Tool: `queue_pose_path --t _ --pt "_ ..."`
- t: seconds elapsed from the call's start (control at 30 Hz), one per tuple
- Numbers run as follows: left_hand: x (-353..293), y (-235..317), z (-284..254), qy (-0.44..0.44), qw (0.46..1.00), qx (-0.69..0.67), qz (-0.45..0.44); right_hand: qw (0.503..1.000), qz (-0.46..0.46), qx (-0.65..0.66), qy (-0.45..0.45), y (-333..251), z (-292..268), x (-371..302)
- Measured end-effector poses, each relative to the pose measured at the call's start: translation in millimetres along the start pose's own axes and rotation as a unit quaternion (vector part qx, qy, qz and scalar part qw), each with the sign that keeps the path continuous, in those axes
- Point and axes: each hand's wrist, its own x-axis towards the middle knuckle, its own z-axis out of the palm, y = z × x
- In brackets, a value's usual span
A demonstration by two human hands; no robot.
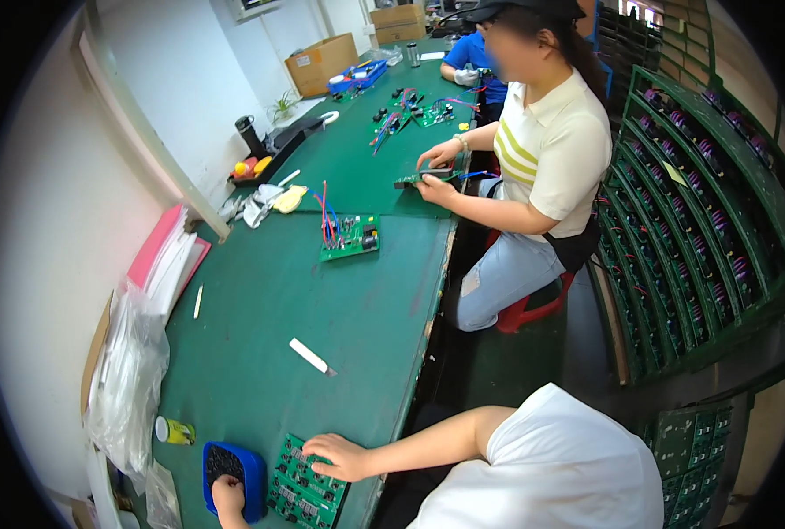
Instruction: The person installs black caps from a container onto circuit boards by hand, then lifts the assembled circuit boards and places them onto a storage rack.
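My left hand (pixel 227 495) reaches down into a blue plastic bin (pixel 257 480) of small black parts (pixel 224 464). Its fingers are drawn together, with the tips down among the parts; what they grip is hidden. Just right of the bin lies a panel of green circuit boards (pixel 297 480) with small dark components. Over the upper right part of this panel rests my right hand (pixel 338 458), fingers spread and holding nothing that I can see.
A white-handled blade (pixel 309 356) lies ahead on the green table (pixel 251 353). Beyond it sits a wired circuit board (pixel 351 238). A yellow jar (pixel 174 430) and plastic bags (pixel 130 379) are at left. A co-worker (pixel 542 150) handles a board farther up; racks of boards (pixel 701 203) stand right.
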Motion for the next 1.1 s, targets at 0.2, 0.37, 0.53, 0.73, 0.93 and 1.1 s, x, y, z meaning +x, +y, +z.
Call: queue_pose_path --t 0.2,0.37,0.53,0.73,0.93,1.1 --pt "11.9 -29.6 12.4 -0.052 0.993 -0.076 -0.071 1.000 0.001 0.022 -0.016 -1.6 2.1 -3.1" --pt "12.6 1.6 6.2 -0.039 0.994 0.075 -0.062 1.000 0.007 0.027 -0.008 1.3 2.2 -4.9" --pt "12.1 24.5 0.3 -0.034 0.979 0.157 -0.126 0.999 -0.003 0.033 0.001 2.3 3.7 -2.9" --pt "8.0 28.4 0.4 -0.016 0.983 0.131 -0.130 0.999 0.011 0.052 -0.001 2.9 3.6 -3.1" --pt "9.9 -3.8 14.9 0.053 0.991 0.073 -0.096 0.998 0.005 0.055 0.017 0.6 3.7 -3.7" --pt "13.6 -30.8 24.6 0.134 0.990 -0.013 -0.046 0.998 0.000 0.062 0.030 1.1 3.4 -2.2"
